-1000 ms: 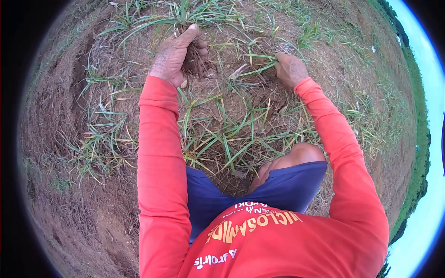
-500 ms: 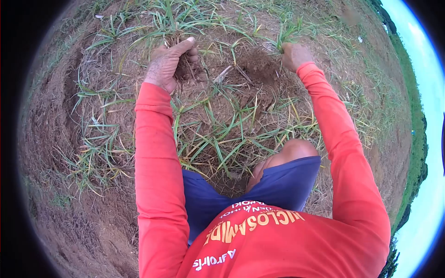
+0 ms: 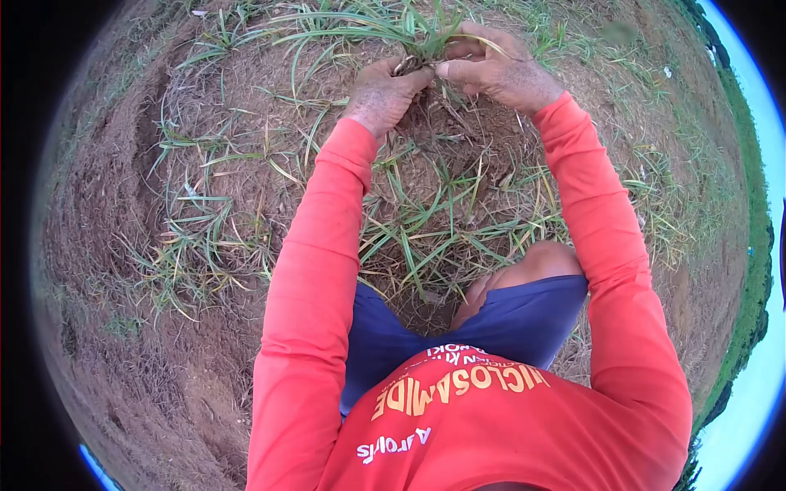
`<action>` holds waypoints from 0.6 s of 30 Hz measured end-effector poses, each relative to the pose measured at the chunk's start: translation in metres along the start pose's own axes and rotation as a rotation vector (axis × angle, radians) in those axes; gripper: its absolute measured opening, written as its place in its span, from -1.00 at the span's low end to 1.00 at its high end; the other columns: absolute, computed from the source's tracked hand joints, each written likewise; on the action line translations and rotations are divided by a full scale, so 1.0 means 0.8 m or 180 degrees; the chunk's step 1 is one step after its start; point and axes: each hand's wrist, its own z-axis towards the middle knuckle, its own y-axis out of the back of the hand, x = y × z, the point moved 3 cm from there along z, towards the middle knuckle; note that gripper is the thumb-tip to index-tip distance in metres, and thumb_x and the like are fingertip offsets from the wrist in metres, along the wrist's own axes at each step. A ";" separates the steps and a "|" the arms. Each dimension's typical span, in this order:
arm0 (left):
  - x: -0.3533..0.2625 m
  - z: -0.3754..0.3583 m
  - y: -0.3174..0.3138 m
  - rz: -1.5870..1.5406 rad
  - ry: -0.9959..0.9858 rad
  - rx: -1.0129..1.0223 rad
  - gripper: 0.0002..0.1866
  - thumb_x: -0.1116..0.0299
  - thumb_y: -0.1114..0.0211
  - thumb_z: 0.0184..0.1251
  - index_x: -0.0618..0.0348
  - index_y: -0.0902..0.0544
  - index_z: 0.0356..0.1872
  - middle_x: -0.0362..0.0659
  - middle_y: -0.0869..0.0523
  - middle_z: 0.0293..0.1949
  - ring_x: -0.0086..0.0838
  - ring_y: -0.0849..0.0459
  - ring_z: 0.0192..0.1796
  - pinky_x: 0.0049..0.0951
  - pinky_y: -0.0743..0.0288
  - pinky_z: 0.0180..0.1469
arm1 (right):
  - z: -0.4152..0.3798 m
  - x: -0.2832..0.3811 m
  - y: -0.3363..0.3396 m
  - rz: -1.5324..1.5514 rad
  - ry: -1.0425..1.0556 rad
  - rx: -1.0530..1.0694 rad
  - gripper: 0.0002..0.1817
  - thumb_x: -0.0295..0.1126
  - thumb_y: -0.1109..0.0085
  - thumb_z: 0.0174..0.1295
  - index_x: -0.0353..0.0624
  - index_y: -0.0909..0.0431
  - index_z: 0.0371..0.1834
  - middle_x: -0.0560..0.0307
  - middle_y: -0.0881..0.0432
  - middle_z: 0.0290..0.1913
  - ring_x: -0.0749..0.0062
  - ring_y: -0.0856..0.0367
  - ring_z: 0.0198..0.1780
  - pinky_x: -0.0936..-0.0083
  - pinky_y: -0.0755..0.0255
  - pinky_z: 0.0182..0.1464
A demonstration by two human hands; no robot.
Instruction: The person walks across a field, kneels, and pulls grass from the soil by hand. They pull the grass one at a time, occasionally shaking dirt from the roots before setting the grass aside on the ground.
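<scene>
A clump of long-leaved green grass [image 3: 413, 37] with brownish roots is held up at the top of the view. My left hand [image 3: 383, 94] is closed around the base of the clump, thumb pointing right. From the other side my right hand [image 3: 503, 72] meets it, with thumb and fingers bent round the clump's base and lower leaves. The two thumbs nearly touch. Below the hands lies loose, dug-up soil [image 3: 458, 131], with roots hanging over it. The exact grip of the fingers behind the leaves is hidden.
More grass tufts [image 3: 426, 229] grow between the hands and my bent knee [image 3: 548, 260]. Other tufts [image 3: 196, 237] stand to the left, beside bare brown soil [image 3: 155, 368]. A green tree line runs along the far right.
My left hand has moved right with the grass clump. My right hand has left the tuft on the right and come across to the clump, so both hands are now together.
</scene>
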 end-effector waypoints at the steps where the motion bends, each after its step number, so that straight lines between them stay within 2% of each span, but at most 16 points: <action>1: -0.004 0.002 0.015 -0.0209 -0.0020 -0.0273 -0.68 0.26 -0.53 0.33 0.19 -0.73 0.00 -0.27 -0.79 -0.17 -0.61 -0.72 -0.18 -0.51 -0.62 -0.08 | 0.002 -0.003 0.002 -0.0185 -0.0045 -0.0154 -0.58 -0.17 -0.43 0.28 -0.23 -0.70 0.07 0.05 -0.78 -0.22 0.47 -0.74 -0.25 0.47 -0.65 -0.18; 2: -0.001 0.010 0.039 -0.0487 -0.0146 -0.0432 -0.69 0.25 -0.50 0.38 0.19 -0.69 -0.01 -0.20 -0.80 -0.14 -0.54 -0.75 -0.18 -0.45 -0.64 -0.13 | 0.003 -0.007 0.004 -0.0367 -0.0099 -0.0306 -0.56 -0.18 -0.41 0.27 -0.20 -0.70 0.12 0.01 -0.78 -0.18 0.40 -0.76 -0.23 0.42 -0.65 -0.16; 5: -0.003 0.017 0.116 -0.0633 -0.0279 -0.0959 -0.69 0.25 -0.49 0.35 0.26 -0.71 -0.04 -0.18 -0.77 -0.22 -0.50 -0.71 -0.27 -0.42 -0.61 -0.13 | -0.009 -0.062 -0.010 -0.1273 0.0051 -0.0068 -0.59 -0.25 -0.35 0.21 -0.22 -0.71 0.08 -0.08 -0.80 -0.15 0.19 -0.79 -0.22 0.28 -0.64 -0.11; 8: -0.038 -0.020 0.130 -0.0793 -0.0314 -0.1246 -0.69 0.20 -0.45 0.44 0.14 -0.58 -0.03 -0.17 -0.77 -0.27 -0.47 -0.69 -0.46 -0.41 -0.58 -0.44 | -0.026 -0.111 -0.058 -0.2090 0.0500 0.0741 -0.65 -0.38 -0.29 0.15 -0.18 -0.72 0.02 -0.06 -0.77 -0.19 0.17 -0.74 -0.15 0.26 -0.60 -0.09; 11: -0.032 -0.016 0.152 -0.0688 -0.0286 -0.1666 -0.66 0.13 -0.47 0.42 0.12 -0.59 -0.04 -0.23 -0.72 -0.36 -0.55 -0.59 -0.56 -0.48 -0.48 -0.54 | -0.036 -0.126 -0.072 -0.2558 -0.0440 0.1698 -0.70 -0.43 -0.24 0.08 -0.23 -0.71 -0.10 -0.18 -0.76 -0.17 -0.02 -0.74 -0.13 0.19 -0.59 -0.05; 12: -0.031 -0.017 0.159 -0.0254 -0.0145 -0.1761 -0.64 0.09 -0.50 0.37 0.11 -0.63 -0.07 -0.26 -0.72 -0.36 -0.61 -0.54 -0.58 -0.55 -0.40 -0.58 | -0.043 -0.119 -0.076 -0.2215 -0.0681 0.2035 -0.71 -0.45 -0.20 0.08 -0.21 -0.70 -0.11 -0.14 -0.74 -0.16 -0.05 -0.72 -0.06 0.17 -0.57 0.05; 15: -0.054 -0.035 0.136 -0.0546 -0.0773 -0.1343 -0.68 0.27 -0.54 0.31 0.14 -0.74 0.02 -0.28 -0.78 -0.27 -0.65 -0.68 -0.29 -0.55 -0.56 -0.24 | -0.081 -0.132 -0.084 -0.2307 0.0475 0.1975 -0.68 -0.46 -0.20 0.08 -0.17 -0.69 -0.05 -0.11 -0.66 -0.10 -0.09 -0.66 0.00 0.16 -0.55 0.10; 16: -0.082 -0.051 0.110 -0.0741 -0.0656 -0.1459 -0.74 0.27 -0.55 0.30 0.10 -0.75 -0.07 -0.33 -0.71 -0.37 -0.65 -0.60 -0.41 -0.55 -0.48 -0.36 | -0.096 -0.126 -0.087 -0.2652 0.0585 0.1851 -0.71 -0.50 -0.22 0.08 -0.09 -0.69 -0.09 -0.04 -0.62 -0.09 -0.04 -0.64 0.05 0.14 -0.55 0.10; 18: -0.065 -0.043 0.127 -0.0260 -0.0457 -0.1367 -0.80 0.24 -0.55 0.30 0.06 -0.74 -0.19 -0.36 -0.66 -0.44 -0.67 -0.54 -0.50 -0.56 -0.40 -0.46 | -0.119 -0.125 -0.088 -0.2643 0.0871 0.1527 -0.66 -0.44 -0.29 0.09 -0.10 -0.64 -0.02 -0.01 -0.61 -0.07 -0.01 -0.62 0.06 0.13 -0.55 0.09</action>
